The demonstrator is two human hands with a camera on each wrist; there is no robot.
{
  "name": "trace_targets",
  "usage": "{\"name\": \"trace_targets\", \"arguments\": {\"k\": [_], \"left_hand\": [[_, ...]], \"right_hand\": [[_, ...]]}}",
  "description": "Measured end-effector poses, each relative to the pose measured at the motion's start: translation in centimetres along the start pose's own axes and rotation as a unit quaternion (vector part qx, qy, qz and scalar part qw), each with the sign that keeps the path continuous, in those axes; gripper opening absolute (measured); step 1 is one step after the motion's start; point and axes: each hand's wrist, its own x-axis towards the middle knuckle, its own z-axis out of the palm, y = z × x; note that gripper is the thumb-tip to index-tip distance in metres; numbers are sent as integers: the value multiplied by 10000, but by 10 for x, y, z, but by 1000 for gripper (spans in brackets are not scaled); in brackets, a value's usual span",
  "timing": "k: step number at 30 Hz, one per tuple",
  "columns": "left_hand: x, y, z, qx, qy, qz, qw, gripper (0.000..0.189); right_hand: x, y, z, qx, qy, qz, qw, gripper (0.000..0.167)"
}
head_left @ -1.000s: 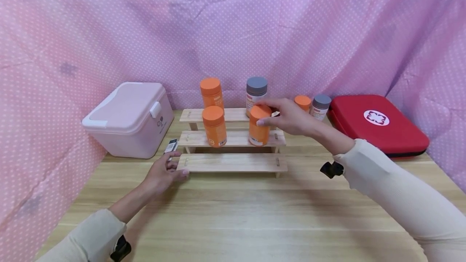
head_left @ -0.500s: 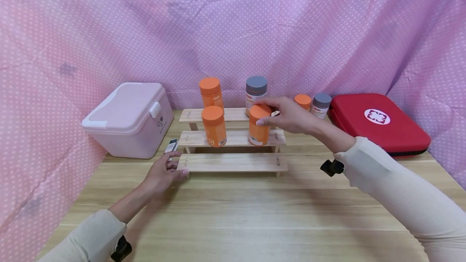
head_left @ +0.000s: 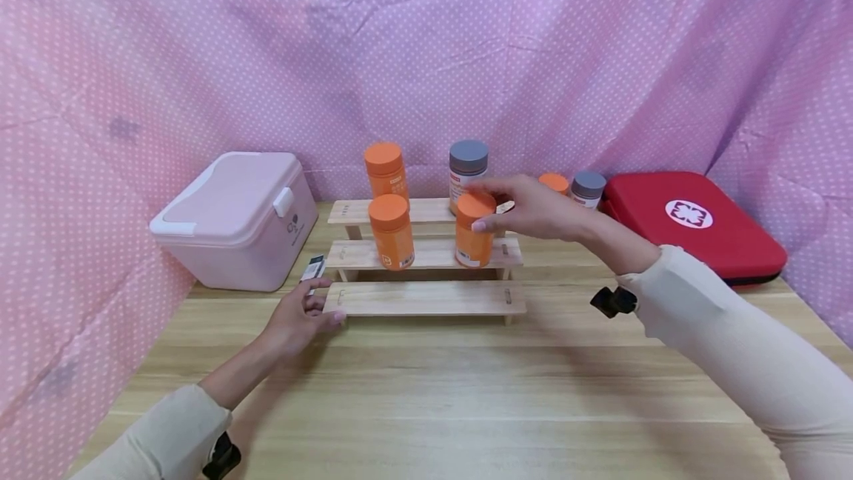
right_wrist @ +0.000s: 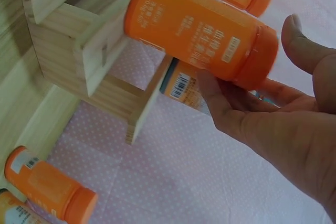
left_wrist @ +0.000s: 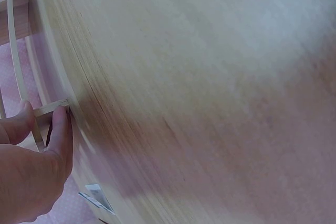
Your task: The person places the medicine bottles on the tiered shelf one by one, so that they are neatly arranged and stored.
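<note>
The orange bottle (head_left: 474, 235) stands upright at the right end of the rack's middle step, the edge of its cap partly covered by the right thumb in the head view. Around it the right hand (head_left: 540, 212) is spread loosely: in the right wrist view the thumb stands clear of the cap, while a forefinger lies along the bottle's side, whether touching cannot be told; the remaining fingers are mostly hidden. At the near left corner, the left hand (head_left: 296, 321) pinches the wooden rack (head_left: 426, 298) between thumb and finger, its other fingers partly out of sight. A second orange bottle (head_left: 392, 234) stands to the left on the same step. On the far step, the grey-lidded jar (head_left: 469, 161) is partly covered by the right hand and the orange bottle. Farther right, the forearm cuts off the lower parts of an orange-capped bottle (head_left: 554, 184) and a grey-capped one (head_left: 589, 186).
</note>
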Motion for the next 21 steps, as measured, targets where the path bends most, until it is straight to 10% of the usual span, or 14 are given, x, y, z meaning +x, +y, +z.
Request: {"name": "trace_targets", "arguments": {"k": [21], "left_hand": [[-2, 1, 1, -14, -16, -7, 10000, 65]], "right_hand": [[-67, 8, -45, -377, 1149, 846, 9890, 54]]}}
